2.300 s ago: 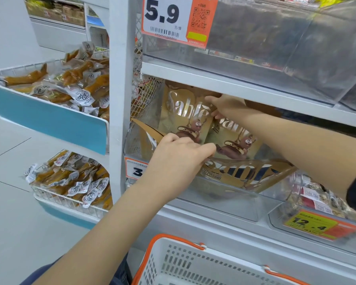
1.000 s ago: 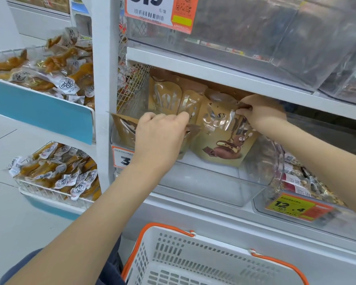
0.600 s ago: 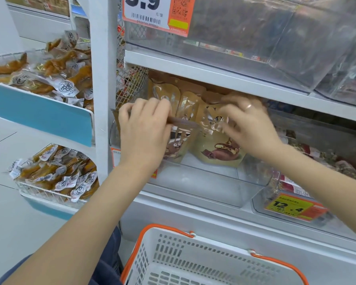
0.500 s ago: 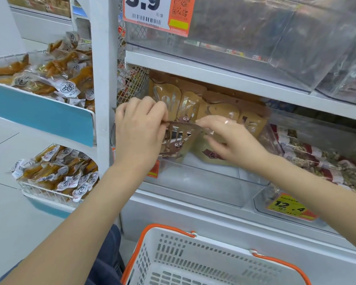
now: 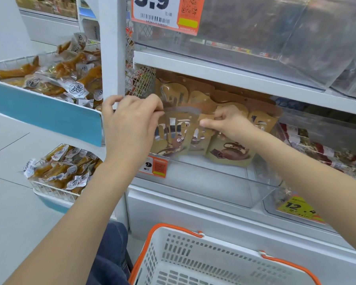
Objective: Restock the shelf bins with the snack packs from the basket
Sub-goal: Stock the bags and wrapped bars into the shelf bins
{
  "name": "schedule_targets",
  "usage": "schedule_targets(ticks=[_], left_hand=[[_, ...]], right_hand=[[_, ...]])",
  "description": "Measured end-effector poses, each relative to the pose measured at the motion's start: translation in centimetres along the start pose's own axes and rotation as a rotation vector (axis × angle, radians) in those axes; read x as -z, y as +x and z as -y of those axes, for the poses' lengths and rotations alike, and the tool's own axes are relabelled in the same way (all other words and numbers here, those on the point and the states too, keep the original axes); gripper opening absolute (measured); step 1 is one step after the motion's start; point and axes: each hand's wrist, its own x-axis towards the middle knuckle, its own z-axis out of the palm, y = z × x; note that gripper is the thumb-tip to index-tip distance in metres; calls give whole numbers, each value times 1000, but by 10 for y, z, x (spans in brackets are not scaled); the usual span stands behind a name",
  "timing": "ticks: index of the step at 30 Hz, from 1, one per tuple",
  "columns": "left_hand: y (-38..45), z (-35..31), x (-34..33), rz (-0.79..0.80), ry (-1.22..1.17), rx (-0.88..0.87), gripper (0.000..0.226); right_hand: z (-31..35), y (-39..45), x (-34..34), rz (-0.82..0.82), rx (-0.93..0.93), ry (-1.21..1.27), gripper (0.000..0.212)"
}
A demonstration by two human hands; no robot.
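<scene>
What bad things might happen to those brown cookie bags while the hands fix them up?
The cookie bags stand leaning at the back of the clear bin, so letting go might let them slide flat. The left hand and right hand pinch the bag tops, which could crease. The wire mesh beside the left bag might snag it.

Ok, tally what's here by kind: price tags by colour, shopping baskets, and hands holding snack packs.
White-and-orange paper price tags: 2
Yellow paper price tag: 1
White plastic basket with orange rim: 1
Hands gripping gold foil snack packs: 2, left hand and right hand
Total: 6
</scene>
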Motion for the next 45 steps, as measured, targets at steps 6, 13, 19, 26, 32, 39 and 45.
schedule_targets(ticks=[6,13,19,26,32,39,45], left_hand=[[-5,-7,-5,151,-109,-135,8],[-6,-7,-5,147,-117,-127,9],[-6,-8,-8,137,-112,-145,7],[-7,-8,-11,117,-105,-145,7],[-4,-4,-20,114,-26,-146,8],[12,0,-50,60,121,-91,5],[33,-1,-73,96,112,-125,10]], right_hand=[[-3,19,-9,-270,-123,386,27],[-6,44,-30,-330,-162,405,12],[-12,49,-33,-265,-163,289,37],[-16,58,-41,-273,-130,301,24],[-33,19,-25,-254,-127,84,31],[-25,-40,-5,312,20,210,50],[-26,-3,-36,-138,-37,259,21]])
